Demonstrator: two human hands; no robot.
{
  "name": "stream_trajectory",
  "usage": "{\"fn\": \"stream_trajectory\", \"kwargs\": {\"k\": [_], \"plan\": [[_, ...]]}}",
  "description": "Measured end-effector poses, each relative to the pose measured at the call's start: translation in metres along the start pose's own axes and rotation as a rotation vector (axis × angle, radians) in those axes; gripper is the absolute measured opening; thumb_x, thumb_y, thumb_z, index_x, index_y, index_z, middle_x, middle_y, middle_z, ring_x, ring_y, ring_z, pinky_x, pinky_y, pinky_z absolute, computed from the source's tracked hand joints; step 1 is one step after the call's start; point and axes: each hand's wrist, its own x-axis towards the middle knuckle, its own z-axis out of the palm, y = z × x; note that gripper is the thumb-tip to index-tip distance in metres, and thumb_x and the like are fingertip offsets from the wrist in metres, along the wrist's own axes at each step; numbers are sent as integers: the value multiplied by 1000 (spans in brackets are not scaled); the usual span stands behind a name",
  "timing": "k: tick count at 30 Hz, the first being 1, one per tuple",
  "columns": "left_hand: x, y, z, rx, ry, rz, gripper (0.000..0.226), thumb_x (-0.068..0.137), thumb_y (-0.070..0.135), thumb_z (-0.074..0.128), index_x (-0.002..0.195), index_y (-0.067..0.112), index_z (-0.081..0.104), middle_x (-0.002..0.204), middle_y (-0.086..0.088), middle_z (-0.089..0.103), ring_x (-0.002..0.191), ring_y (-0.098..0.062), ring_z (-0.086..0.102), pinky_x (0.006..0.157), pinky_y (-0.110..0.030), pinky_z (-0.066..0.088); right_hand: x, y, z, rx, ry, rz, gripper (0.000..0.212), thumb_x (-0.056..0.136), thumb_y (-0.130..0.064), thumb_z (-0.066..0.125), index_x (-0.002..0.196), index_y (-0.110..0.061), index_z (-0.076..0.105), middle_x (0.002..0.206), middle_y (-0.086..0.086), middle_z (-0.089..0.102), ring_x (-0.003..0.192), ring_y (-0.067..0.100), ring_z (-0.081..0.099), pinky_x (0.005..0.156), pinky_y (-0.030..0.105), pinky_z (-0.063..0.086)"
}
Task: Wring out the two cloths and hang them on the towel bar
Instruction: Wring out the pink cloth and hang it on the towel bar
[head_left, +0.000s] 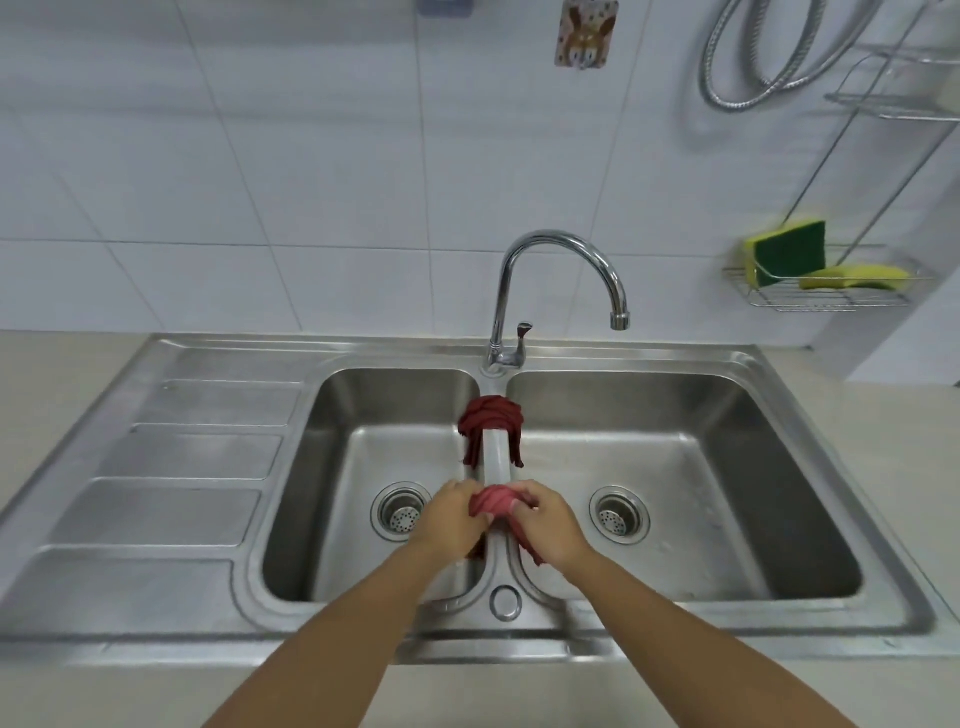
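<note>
A pink-red cloth (494, 502) is clamped between both hands over the divider (497, 462) of a double steel sink (737, 364): the left hand (451, 515) is closed on its left end, the right hand (546, 520) on its right end, with a tail of fabric seen hanging below the right palm. The bunched middle of the cloth is held just above the divider; whether it touches the metal cannot be told.

At 12 o'clock from the hands, a darker red cloth (491, 425) is draped over the same divider, its ends falling into both basins. Further toward 12 o'clock the chrome faucet (558, 280) is mounted, its spout curved over the right basin. A drain strainer (400, 513) is seen at 9 o'clock of the hands and another (619, 514) at 3 o'clock. The ribbed drainboard (171, 457) lies further out at 9 o'clock.

At 2 o'clock a wire rack (826, 296) on the tiled wall is loaded with yellow-and-green sponges (789, 252). A cartoon-animal hook (586, 34) is fixed at 12 o'clock near the top edge; no readable writing is seen on it.
</note>
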Motion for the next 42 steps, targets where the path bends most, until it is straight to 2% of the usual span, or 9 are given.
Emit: {"fn": "stream_trajectory", "kwargs": {"k": [10, 13, 17, 22, 27, 31, 36, 39, 42], "plan": [[-14, 7, -59, -688, 49, -163, 12, 88, 4, 62, 93, 15, 62, 88, -5, 65, 82, -18, 66, 74, -33, 57, -7, -35, 20, -116, -290, -15, 115, 58, -23, 86, 148, -33, 14, 125, -7, 54, 117, 9, 46, 101, 29, 37], [-18, 9, -77, -723, 108, -152, 10, 87, 9, 65, 97, 10, 62, 92, -7, 67, 87, -21, 66, 71, -29, 57, 4, -46, 40, -75, -181, -53, 76, 56, -29, 84, 119, -48, 47, 97, -6, 71, 90, 18, 66, 84, 43, 54], [-26, -10, -97, -601, 251, -188, 8, 85, 22, 68, 90, 18, 65, 91, -3, 70, 91, -24, 67, 85, -39, 52, 9, -76, 54, -81, -254, -44, 11, 71, -8, 65, 77, -17, 65, 63, 15, 69, 41, 20, 57, 48, 38, 49], [-52, -36, -108, -252, 363, -59, 18, 97, 34, 50, 113, 26, 54, 102, 12, 64, 94, -8, 62, 85, -31, 50, 14, -86, 79, -169, -351, -38, 18, 72, -7, 51, 83, -14, 62, 58, 7, 65, 41, 19, 58, 44, 30, 48], [-60, -87, -99, 375, 359, 189, 74, 81, -6, 52, 145, 25, 32, 143, -1, 47, 123, -20, 52, 103, -37, 45, 21, -108, 85, -36, -564, 86, 13, 78, -4, 59, 86, -13, 56, 55, 0, 54, 41, 10, 51, 41, 22, 41], [-61, -113, -94, 639, 296, 230, 101, 61, 29, 82, 147, 20, 29, 151, -5, 40, 135, -26, 43, 111, -45, 34, 36, -121, 87, -9, -945, 390, 16, 78, -18, 69, 83, -16, 54, 64, -2, 55, 45, 6, 47, 36, 16, 34], [-42, -116, -93, 508, 390, 304, 44, 75, 37, 67, 115, 25, 50, 116, 2, 63, 109, -18, 59, 98, -41, 43, 46, -132, 95, -160, -1286, 531, 14, 85, -17, 62, 77, -17, 50, 64, -6, 51, 46, 2, 43, 38, 11, 34], [-36, -110, -100, 403, 291, 237, 25, 76, 23, 61, 93, 23, 44, 85, 2, 57, 71, -20, 56, 61, -36, 49, 46, -142, 95, -439, -1169, 424, 18, 81, -19, 66, 71, -17, 51, 60, -2, 49, 40, 5, 41, 36, 16, 33], [-30, -104, -101, 385, 144, 102, 20, 80, 26, 58, 92, 18, 44, 86, -1, 60, 72, -22, 58, 63, -37, 50, 46, -140, 101, -848, -845, 97, 17, 74, -25, 67, 72, -15, 54, 58, 3, 51, 47, 17, 50, 44, 20, 37]]}}
